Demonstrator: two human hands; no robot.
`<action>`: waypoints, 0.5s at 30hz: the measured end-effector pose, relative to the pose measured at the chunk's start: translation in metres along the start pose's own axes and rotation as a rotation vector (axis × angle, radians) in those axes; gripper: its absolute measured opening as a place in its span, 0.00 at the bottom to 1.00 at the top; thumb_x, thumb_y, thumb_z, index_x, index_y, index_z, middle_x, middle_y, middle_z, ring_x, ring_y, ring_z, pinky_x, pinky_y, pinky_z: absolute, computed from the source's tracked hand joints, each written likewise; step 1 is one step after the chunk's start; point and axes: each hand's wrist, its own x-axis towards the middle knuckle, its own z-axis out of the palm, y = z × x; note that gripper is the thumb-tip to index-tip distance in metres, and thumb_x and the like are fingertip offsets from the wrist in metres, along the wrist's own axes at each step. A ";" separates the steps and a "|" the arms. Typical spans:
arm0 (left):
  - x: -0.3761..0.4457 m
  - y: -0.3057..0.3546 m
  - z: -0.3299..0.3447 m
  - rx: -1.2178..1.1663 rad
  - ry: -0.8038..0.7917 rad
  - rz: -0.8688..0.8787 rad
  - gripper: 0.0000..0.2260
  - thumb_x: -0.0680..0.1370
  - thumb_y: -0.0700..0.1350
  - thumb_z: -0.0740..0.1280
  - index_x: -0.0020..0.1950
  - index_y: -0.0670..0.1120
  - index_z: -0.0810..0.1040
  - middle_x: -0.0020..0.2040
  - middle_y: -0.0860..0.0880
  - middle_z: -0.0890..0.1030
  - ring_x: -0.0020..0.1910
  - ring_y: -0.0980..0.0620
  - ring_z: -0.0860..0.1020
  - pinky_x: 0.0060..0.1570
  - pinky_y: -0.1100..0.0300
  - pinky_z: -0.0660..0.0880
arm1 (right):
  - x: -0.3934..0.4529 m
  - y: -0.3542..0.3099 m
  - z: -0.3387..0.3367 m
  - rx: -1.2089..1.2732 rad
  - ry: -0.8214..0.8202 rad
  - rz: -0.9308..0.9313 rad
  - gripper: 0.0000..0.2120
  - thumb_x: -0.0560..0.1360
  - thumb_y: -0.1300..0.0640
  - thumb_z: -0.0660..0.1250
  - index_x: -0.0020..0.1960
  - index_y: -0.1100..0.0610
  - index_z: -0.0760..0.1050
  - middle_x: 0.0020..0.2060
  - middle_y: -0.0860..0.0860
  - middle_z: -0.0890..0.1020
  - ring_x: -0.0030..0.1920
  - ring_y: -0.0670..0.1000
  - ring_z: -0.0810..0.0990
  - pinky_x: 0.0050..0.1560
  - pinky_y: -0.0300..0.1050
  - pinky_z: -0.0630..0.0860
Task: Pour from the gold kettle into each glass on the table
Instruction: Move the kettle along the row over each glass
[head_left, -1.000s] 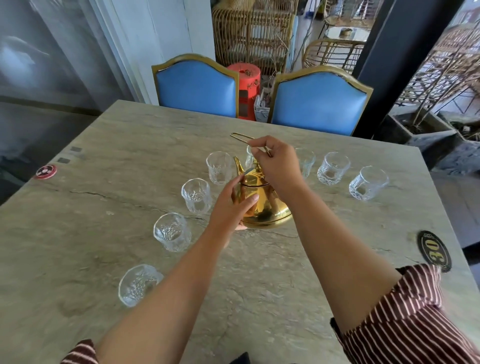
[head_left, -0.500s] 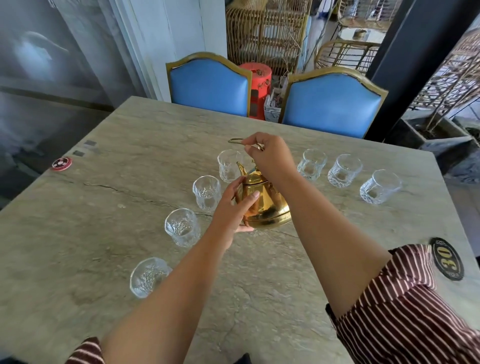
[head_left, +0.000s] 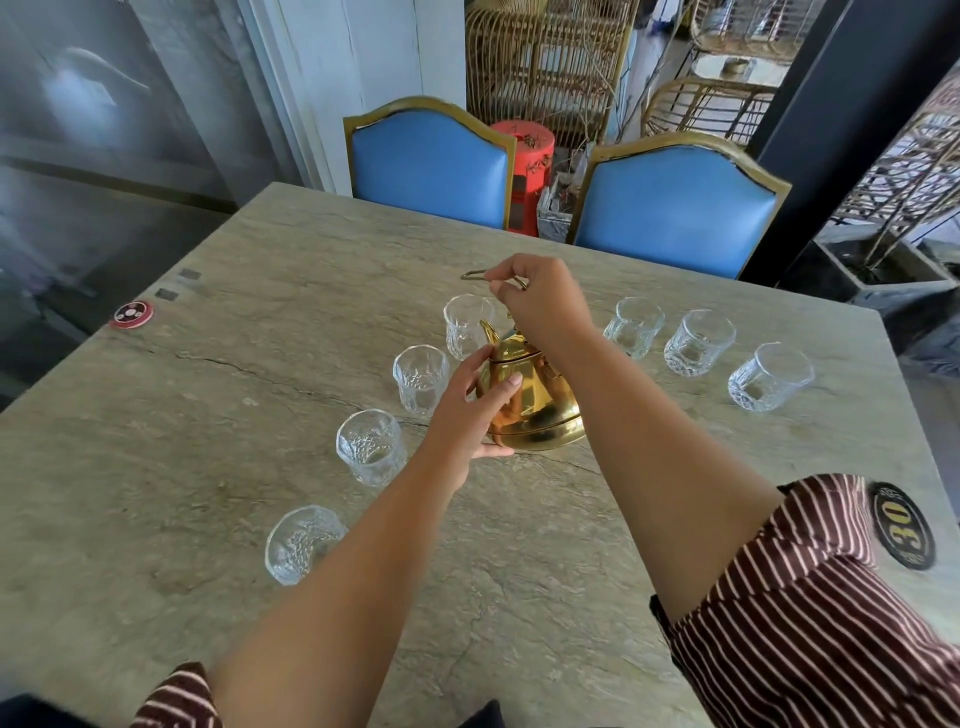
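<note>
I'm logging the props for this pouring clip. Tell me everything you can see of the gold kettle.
The gold kettle is shiny, polished metal with a rounded body flaring to a wide base, a lid on top and a short curved spout pointing away toward the glasses. Its thin wire handle is swung up. It sits upright on the stone table, mid-row among the glasses. The right hand pinches the handle from above; the left hand cups its near side.

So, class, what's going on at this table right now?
A person is handling the gold kettle on the stone table. The right hand pinches its wire handle from above, and the left hand steadies its side. Seven clear glasses curve around it, all looking empty. Pouring has not begun.
</note>
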 end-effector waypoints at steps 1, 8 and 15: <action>0.000 0.000 0.000 -0.002 0.000 -0.004 0.27 0.75 0.53 0.73 0.72 0.64 0.69 0.75 0.53 0.69 0.65 0.45 0.77 0.46 0.39 0.83 | 0.000 0.000 0.001 0.002 -0.004 0.004 0.07 0.78 0.57 0.66 0.52 0.53 0.82 0.51 0.49 0.84 0.29 0.40 0.68 0.29 0.39 0.65; 0.000 0.000 -0.002 -0.004 -0.007 0.001 0.25 0.75 0.53 0.73 0.70 0.64 0.70 0.74 0.53 0.70 0.64 0.45 0.78 0.43 0.42 0.84 | 0.000 -0.001 0.001 -0.009 -0.002 -0.002 0.07 0.78 0.57 0.66 0.52 0.52 0.82 0.51 0.49 0.84 0.29 0.42 0.70 0.29 0.40 0.67; 0.001 0.001 -0.002 -0.011 0.001 -0.006 0.26 0.75 0.53 0.73 0.71 0.64 0.70 0.74 0.52 0.70 0.64 0.45 0.78 0.43 0.42 0.84 | 0.001 -0.003 0.001 -0.021 0.001 -0.013 0.06 0.78 0.57 0.66 0.52 0.52 0.82 0.52 0.49 0.83 0.37 0.46 0.75 0.35 0.41 0.72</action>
